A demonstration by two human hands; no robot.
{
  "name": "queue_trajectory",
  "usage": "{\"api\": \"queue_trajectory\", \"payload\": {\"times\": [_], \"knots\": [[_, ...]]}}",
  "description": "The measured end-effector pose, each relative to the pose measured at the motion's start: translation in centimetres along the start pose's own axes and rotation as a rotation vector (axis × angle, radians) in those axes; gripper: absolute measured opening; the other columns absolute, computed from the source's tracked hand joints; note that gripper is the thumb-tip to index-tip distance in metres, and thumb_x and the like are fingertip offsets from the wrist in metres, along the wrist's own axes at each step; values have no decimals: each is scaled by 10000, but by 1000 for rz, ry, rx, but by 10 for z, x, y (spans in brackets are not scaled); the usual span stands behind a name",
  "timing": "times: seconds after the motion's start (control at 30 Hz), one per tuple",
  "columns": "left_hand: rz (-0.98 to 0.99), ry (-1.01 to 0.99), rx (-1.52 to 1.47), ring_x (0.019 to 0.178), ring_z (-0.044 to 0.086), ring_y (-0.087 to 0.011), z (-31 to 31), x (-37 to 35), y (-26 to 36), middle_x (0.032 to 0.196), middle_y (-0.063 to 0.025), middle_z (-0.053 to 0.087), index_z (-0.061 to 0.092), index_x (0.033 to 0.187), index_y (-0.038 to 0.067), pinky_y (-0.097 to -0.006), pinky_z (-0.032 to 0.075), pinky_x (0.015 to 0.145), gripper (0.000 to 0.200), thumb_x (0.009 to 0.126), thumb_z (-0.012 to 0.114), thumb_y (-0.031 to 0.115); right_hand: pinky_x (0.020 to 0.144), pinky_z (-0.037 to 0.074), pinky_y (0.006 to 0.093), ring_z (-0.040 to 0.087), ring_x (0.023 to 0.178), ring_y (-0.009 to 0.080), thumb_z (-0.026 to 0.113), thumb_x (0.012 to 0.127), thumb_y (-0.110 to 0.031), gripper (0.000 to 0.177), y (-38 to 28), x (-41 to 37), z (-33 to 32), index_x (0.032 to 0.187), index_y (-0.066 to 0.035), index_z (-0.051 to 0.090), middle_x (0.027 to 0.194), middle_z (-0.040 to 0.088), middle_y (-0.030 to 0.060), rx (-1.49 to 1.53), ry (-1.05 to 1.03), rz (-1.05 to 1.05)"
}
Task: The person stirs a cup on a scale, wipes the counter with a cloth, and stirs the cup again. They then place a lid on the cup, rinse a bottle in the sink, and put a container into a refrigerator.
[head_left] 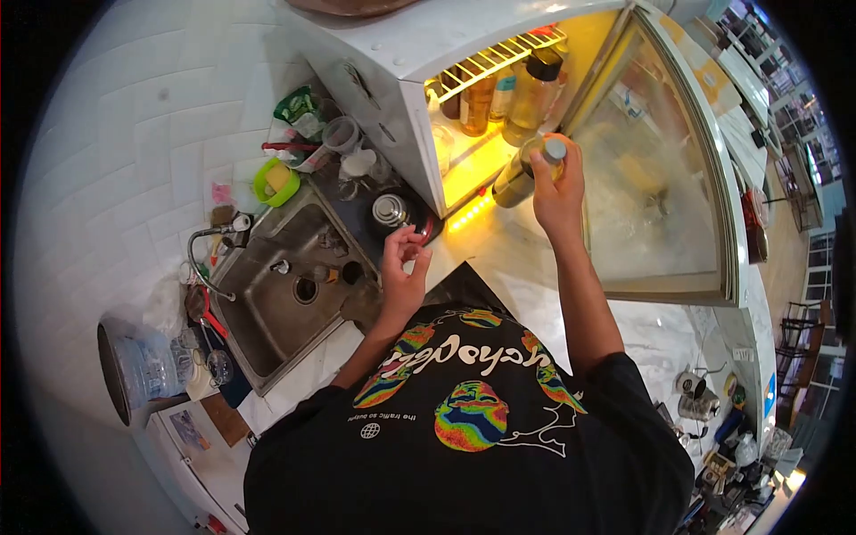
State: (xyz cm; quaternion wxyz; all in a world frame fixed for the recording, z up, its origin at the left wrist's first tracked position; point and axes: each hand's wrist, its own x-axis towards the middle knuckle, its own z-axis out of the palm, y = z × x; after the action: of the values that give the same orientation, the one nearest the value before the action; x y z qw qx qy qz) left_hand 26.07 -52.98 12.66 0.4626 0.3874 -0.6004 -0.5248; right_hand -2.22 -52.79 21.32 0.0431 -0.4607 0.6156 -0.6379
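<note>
My right hand [562, 183] is closed around the upper part of a bottle [520, 178] with a grey cap, its body tilted down to the left. The bottle is at the opening of a small lit fridge [406, 116], just outside the lit floor. My left hand [406, 267] is held over the counter by the sink, fingers loosely bent and thumb apart, with nothing visible in it. Just beyond its fingertips stands a round metal-topped container [390, 210] on a dark surface. Inside the fridge, a larger dark-capped bottle [532, 98] stands beside an amber bottle [477, 102].
The glass fridge door [655, 169] stands open on the right. A steel sink [267, 312] with a faucet [209, 234] is on the left. A green container [276, 183] and a clear cup [341, 134] are behind it. A large water bottle [147, 370] lies at far left.
</note>
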Motion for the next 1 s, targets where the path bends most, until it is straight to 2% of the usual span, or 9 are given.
{"api": "queue_trajectory", "payload": {"times": [0.1, 0.2, 0.23, 0.43, 0.67, 0.8, 0.83, 0.93, 1.0], "knots": [[16, 65, 12, 980, 580, -112, -8, 1, 7, 1184, -54, 615, 526, 1384, 50, -288, 473, 893, 433, 989, 699, 92, 995, 487, 406, 625, 1127, 332, 738, 960, -160, 303, 15, 31, 28, 1184, 12, 626, 1207, 626, 173, 28, 11, -42], [3, 130, -5, 972, 580, -118, -14, 5, 3, 1186, -61, 611, 521, 1386, 43, -288, 473, 882, 435, 989, 696, 88, 965, 509, 426, 642, 1113, 379, 751, 948, -190, 342, 23, 52, 44, 1198, 9, 628, 1209, 640, 195, -108, -103, -28], [-5, 131, 9, 965, 581, -124, -15, 6, 2, 1185, -70, 610, 516, 1385, 31, -293, 476, 880, 437, 989, 692, 85, 935, 521, 401, 664, 1088, 358, 745, 949, -194, 333, 29, 58, 50, 1197, 5, 645, 1163, 662, 185, -175, -127, -109], [-18, 142, 56, 984, 590, -133, -18, 5, -2, 1203, -92, 616, 509, 1396, 21, -302, 484, 892, 454, 986, 694, 87, 906, 526, 445, 663, 1058, 387, 749, 946, -278, 360, 48, 78, 70, 1191, -32, 657, 1145, 674, 200, -245, -194, -9], [-58, 155, 70, 1027, 596, -140, -15, 1, 0, 1215, -93, 613, 501, 1413, 20, -305, 483, 921, 465, 996, 690, 102, 874, 529, 487, 666, 1010, 410, 777, 919, -302, 380, 48, 83, 97, 1183, -49, 676, 1083, 677, 209, -132, -219, 54], [-74, 135, 76, 1032, 595, -139, -12, -1, 2, 1218, -92, 613, 500, 1415, 19, -299, 481, 931, 465, 997, 687, 98, 893, 531, 490, 670, 1001, 418, 784, 908, -377, 481, 45, 83, 109, 1228, -37, 672, 1065, 683, 233, -171, -260, 149], [-71, 131, 70, 1032, 594, -137, -12, -2, 0, 1218, -89, 614, 500, 1416, 20, -297, 481, 931, 466, 996, 687, 96, 918, 532, 471, 665, 1036, 417, 790, 897, -417, 586, 58, 78, 114, 1312, -34, 634, 1124, 683, 255, -92, -216, 138], [-101, 122, 102, 1032, 592, -133, -13, -6, 1, 1215, -82, 618, 497, 1419, 25, -295, 478, 935, 471, 993, 688, 93, 942, 528, 461, 660, 1107, 397, 804, 891, -420, 671, 83, 59, 114, 1388, -29, 580, 1209, 682, 256, 3, -150, 204], [-127, 124, 122, 1031, 592, -132, -15, -12, 0, 1213, -77, 620, 494, 1422, 27, -293, 477, 937, 476, 992, 689, 91, 968, 525, 453, 653, 1168, 366, 835, 864, -422, 732, 88, 38, 107, 1412, -24, 557, 1254, 683, 235, 54, -203, 369]]}}
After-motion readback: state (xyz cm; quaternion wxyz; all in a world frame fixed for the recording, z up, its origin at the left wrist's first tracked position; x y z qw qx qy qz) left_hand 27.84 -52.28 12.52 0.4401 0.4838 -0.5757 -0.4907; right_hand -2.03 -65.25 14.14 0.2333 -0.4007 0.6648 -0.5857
